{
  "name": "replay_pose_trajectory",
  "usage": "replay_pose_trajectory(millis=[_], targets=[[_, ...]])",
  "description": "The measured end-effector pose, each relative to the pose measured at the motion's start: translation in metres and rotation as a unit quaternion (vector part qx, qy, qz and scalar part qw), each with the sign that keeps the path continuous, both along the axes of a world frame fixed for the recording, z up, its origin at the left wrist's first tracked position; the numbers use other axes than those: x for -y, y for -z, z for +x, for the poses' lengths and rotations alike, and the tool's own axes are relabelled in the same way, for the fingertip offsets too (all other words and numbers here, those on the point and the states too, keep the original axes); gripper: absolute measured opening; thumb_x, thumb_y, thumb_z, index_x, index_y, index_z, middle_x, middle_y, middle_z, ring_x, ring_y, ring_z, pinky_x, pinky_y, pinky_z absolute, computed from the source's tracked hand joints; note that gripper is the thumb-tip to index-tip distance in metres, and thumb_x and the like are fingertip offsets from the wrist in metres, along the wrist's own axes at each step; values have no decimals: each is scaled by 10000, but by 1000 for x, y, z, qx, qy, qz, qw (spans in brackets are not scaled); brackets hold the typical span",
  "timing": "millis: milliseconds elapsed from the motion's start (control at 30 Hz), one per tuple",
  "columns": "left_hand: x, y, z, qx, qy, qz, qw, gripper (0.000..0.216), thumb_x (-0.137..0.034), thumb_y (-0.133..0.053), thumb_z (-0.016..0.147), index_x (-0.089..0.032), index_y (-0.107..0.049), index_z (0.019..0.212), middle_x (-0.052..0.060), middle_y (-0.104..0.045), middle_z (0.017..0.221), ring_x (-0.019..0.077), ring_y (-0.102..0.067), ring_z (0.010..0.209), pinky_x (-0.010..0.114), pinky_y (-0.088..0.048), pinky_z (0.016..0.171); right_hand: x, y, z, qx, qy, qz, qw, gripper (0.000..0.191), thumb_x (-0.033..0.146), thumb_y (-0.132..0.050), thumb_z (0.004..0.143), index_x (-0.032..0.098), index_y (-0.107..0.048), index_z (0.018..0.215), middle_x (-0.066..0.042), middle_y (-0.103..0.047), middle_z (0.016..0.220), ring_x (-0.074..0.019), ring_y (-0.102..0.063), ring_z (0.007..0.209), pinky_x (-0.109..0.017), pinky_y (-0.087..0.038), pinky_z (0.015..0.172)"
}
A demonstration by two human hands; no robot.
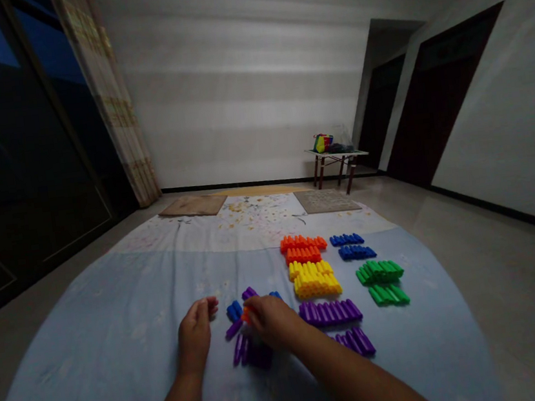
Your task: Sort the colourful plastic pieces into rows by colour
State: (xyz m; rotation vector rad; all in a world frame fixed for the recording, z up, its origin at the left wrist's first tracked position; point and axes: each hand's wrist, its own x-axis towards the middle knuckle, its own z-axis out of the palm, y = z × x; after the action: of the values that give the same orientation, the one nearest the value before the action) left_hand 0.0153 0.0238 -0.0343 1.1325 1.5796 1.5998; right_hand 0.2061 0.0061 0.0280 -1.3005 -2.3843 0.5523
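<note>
On a light blue sheet (118, 336) lie rows of short plastic tube pieces sorted by colour: orange (302, 248), yellow (313, 279), blue (351, 246), green (381, 281) and purple (330, 312). My right hand (272, 320) is closed in a pinch on a small orange piece (245, 314), above a loose cluster of purple pieces (249, 349) and blue pieces (233, 310). My left hand (196, 333) hovers just left of that cluster, fingers curled with the tips together; nothing shows in it.
The sheet covers the floor, with two brown mats (193, 205) at its far edge. A small table (335, 159) with coloured items stands by the back wall. Dark glass doors and a curtain (112, 109) are on the left, dark doorways on the right.
</note>
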Motion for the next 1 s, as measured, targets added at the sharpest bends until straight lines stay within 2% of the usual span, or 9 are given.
replay_pose_trajectory(millis=[100, 167, 267, 400, 533, 667, 767, 900, 1000], targets=[[0, -1, 2, 6, -3, 3, 1000, 521, -629, -479, 670, -139, -617, 780, 97, -670, 788, 220, -636, 725, 372, -520, 702, 1, 0, 4, -65, 15, -56, 996, 275, 267, -383, 891, 190, -622, 1004, -42, -697, 878, -152, -624, 784, -221, -405, 662], [1, -1, 3, 10, -5, 7, 1000, 518, -628, -482, 675, -140, -617, 780, 96, -672, 788, 217, -636, 724, 367, -519, 697, 2, 2, 5, -62, 6, -78, 995, 273, 281, -397, 890, 186, -635, 985, -44, -698, 864, -153, -625, 774, -221, -409, 649], [2, 0, 3, 15, -8, 10, 1000, 515, -625, -481, 685, -140, -618, 788, 95, -676, 787, 215, -639, 725, 360, -518, 693, 3, 3, 9, -17, 6, -35, 999, 250, 270, -438, 873, 189, -657, 962, -65, -692, 868, -184, -611, 847, -262, -422, 726], [3, -1, 3, 18, -12, 10, 1000, 516, -626, -478, 689, -139, -620, 783, 97, -676, 775, 215, -642, 718, 359, -517, 685, 5, -4, 16, -8, 21, 23, 999, 283, 237, -512, 828, 190, -630, 1081, -99, -651, 1009, -215, -550, 1011, -309, -407, 868], [5, -5, 5, 18, -12, 6, 1000, 510, -614, -477, 692, -136, -624, 791, 100, -678, 783, 214, -642, 718, 361, -514, 691, 10, -8, 21, 5, -7, 21, 1000, 354, 250, -572, 778, 195, -610, 1126, -99, -630, 1047, -232, -538, 1029, -340, -416, 883], [5, -8, 6, 13, -10, 1, 1000, 511, -621, -473, 686, -142, -629, 773, 92, -680, 756, 214, -640, 701, 363, -518, 685, 7, 0, 22, 33, -63, 5, 997, 497, 210, -634, 705, 200, -566, 1197, -98, -599, 1155, -247, -516, 1080, -361, -407, 911], [4, -7, 4, 8, -8, -4, 1000, 507, -623, -483, 679, -146, -630, 767, 88, -684, 752, 217, -643, 701, 367, -525, 687, 3, 4, 20, 38, -83, -18, 996, 457, 170, -590, 734, 196, -579, 1190, -95, -606, 1158, -237, -529, 1081, -350, -400, 928], [2, -5, 2, 4, -14, -12, 1000, 511, -631, -484, 663, -152, -631, 764, 81, -688, 756, 220, -648, 702, 365, -534, 690, -1, -3, 24, 13, -88, -33, 996, 487, 180, -618, 707, 223, -581, 1191, -87, -598, 1140, -229, -546, 1065, -323, -421, 912], [1, -5, 1, 3, -17, -21, 1000, 503, -630, -494, 645, -161, -634, 758, 76, -691, 760, 223, -651, 703, 357, -540, 689, -13, -14, 44, -39, -72, -21, 996, 560, 152, -609, 699, 245, -529, 1245, -71, -563, 1166, -199, -540, 1070, -298, -429, 906]])
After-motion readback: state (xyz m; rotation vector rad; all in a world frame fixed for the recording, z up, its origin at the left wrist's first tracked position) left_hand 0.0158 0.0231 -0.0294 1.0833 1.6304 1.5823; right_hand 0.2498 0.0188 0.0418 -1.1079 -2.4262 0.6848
